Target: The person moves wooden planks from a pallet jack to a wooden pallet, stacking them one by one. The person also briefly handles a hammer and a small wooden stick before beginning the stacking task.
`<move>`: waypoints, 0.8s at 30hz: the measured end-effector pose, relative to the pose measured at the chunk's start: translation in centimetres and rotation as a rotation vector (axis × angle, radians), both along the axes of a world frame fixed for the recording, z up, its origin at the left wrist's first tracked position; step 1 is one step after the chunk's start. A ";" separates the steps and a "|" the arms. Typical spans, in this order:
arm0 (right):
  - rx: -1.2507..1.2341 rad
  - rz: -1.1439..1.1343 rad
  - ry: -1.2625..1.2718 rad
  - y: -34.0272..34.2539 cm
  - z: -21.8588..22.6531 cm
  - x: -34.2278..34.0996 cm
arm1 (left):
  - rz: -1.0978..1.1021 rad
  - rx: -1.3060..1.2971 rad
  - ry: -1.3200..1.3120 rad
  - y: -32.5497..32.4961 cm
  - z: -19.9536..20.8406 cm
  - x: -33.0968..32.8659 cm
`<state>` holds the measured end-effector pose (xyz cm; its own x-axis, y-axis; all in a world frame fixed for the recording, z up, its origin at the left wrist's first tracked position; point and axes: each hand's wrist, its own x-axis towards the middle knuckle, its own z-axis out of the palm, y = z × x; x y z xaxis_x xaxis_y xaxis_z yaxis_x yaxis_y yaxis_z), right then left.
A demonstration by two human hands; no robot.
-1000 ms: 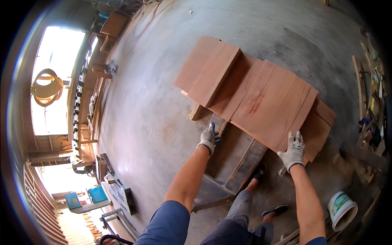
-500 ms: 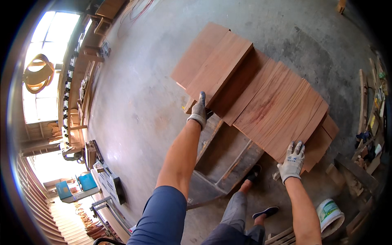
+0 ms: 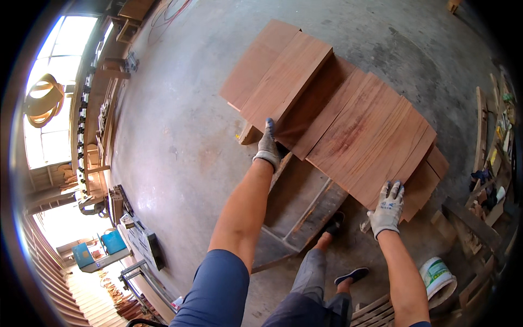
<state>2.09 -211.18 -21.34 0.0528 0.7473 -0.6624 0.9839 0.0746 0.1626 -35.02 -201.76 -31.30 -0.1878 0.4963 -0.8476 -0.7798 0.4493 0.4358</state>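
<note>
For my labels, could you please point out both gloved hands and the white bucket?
Left hand (image 3: 267,147): head view, middle of glove.
Right hand (image 3: 388,209): head view, back of glove.
White bucket (image 3: 435,279): head view, outer wall.

Two gloved grips (image 3: 267,146) (image 3: 388,209), one bucket (image 3: 436,274)

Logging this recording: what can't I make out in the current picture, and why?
All in the head view:
- Most of the left hand's fingers: hidden behind the hand and the edge of the raised wooden boards.
- Far end of the dark low platform: covered by the boards.
- Rest of the red cable or hose: cut off by the top edge.
- Scene outside the upper window: lost in glare.
</note>
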 end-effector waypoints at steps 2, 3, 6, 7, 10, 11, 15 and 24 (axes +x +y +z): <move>0.007 0.006 -0.002 -0.1 0.1 0.0 | 0.011 -0.095 0.029 0.0 0.5 0.1; 0.011 0.011 0.000 -0.2 0.1 0.0 | 0.021 -0.079 0.106 0.1 0.6 0.2; 0.017 0.000 0.004 -0.2 0.1 0.1 | 0.057 -0.111 0.293 1.5 3.5 1.3; 0.020 -0.013 0.004 -0.1 0.2 0.3 | 0.030 -0.145 0.296 1.4 3.4 1.5; 0.005 0.006 -0.002 0.2 0.6 0.0 | 0.063 -0.196 0.290 1.0 3.6 1.3; 0.012 0.014 -0.001 0.0 0.4 0.0 | 0.041 -0.198 0.339 0.7 3.2 1.1; 0.051 -0.037 0.053 -0.5 -0.3 0.3 | 0.012 -0.178 0.348 -0.3 2.6 1.7; 0.055 -0.001 0.020 -0.6 -0.2 0.2 | -0.166 0.185 0.044 1.0 10.4 3.2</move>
